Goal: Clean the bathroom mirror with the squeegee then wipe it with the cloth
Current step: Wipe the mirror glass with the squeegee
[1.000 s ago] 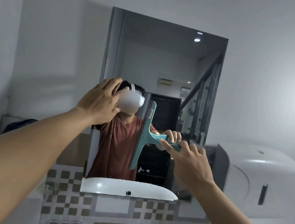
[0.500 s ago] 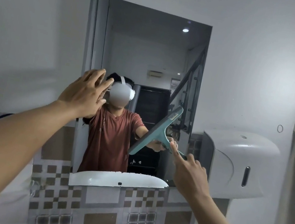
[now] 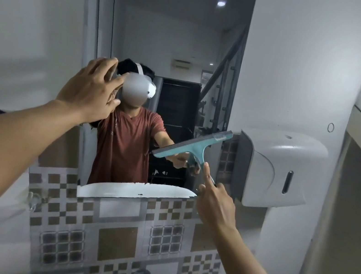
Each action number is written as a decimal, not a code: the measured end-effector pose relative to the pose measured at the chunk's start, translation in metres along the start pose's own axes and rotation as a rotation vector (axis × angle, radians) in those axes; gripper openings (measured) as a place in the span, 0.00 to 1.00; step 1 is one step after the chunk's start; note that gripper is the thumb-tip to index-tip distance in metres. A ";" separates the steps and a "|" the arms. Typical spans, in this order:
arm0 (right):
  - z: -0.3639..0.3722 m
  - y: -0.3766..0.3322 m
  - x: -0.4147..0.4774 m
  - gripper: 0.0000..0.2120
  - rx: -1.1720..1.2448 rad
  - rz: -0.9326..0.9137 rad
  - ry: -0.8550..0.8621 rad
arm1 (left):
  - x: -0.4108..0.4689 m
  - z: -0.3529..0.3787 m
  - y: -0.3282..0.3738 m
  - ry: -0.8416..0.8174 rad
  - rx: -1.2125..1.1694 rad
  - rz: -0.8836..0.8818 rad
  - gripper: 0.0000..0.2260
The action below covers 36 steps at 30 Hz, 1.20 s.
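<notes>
Right hand [image 3: 214,200] grips the squeegee [image 3: 193,147] by its stiff, light handle, blade against the mirror's [image 3: 168,38] lower right edge; left hand [image 3: 91,89] spread open, empty.

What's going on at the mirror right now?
A person is squeegeeing the bathroom mirror. The right hand holds the teal squeegee by its handle, blade tilted against the glass near the lower right edge, beside the white wall dispenser. The left hand is raised with fingers spread at the mirror's left side, holding nothing. No cloth is in view.
</notes>
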State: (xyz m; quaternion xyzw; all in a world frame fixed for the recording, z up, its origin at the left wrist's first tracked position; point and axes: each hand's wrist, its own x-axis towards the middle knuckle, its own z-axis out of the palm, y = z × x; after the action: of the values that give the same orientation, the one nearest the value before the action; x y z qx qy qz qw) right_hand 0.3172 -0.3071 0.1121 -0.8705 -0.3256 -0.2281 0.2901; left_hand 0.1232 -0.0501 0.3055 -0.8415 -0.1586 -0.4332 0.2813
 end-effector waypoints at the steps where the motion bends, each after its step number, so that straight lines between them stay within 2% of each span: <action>1: 0.000 -0.001 -0.003 0.32 0.000 0.016 -0.010 | 0.000 0.000 0.000 0.003 -0.004 -0.002 0.32; 5: 0.005 -0.011 -0.013 0.32 0.056 0.055 -0.063 | 0.000 0.000 0.000 0.009 -0.011 -0.009 0.32; 12: 0.028 -0.034 -0.021 0.35 0.281 0.109 -0.140 | 0.000 -0.002 -0.006 -0.001 0.009 -0.009 0.29; 16: 0.024 -0.054 -0.026 0.35 0.424 0.160 -0.202 | -0.004 0.000 -0.008 -0.010 0.008 -0.008 0.31; 21: 0.037 -0.092 -0.036 0.35 0.667 0.232 -0.186 | -0.009 0.002 -0.010 -0.020 0.015 -0.002 0.32; 25: 0.046 -0.116 -0.043 0.35 0.778 0.247 -0.179 | -0.011 0.012 -0.009 -0.034 0.049 -0.001 0.28; 32: 0.047 -0.130 -0.047 0.35 0.804 0.236 -0.141 | -0.009 0.009 -0.009 -0.014 0.042 -0.011 0.24; 36: 0.056 -0.146 -0.055 0.36 0.799 0.160 -0.209 | -0.007 0.000 -0.011 0.009 0.034 0.012 0.25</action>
State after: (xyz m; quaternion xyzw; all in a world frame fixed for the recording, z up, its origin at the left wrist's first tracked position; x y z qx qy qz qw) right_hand 0.1896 -0.2037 0.0913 -0.7305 -0.3476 0.0291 0.5871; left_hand 0.1132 -0.0413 0.3032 -0.8357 -0.1595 -0.4323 0.2989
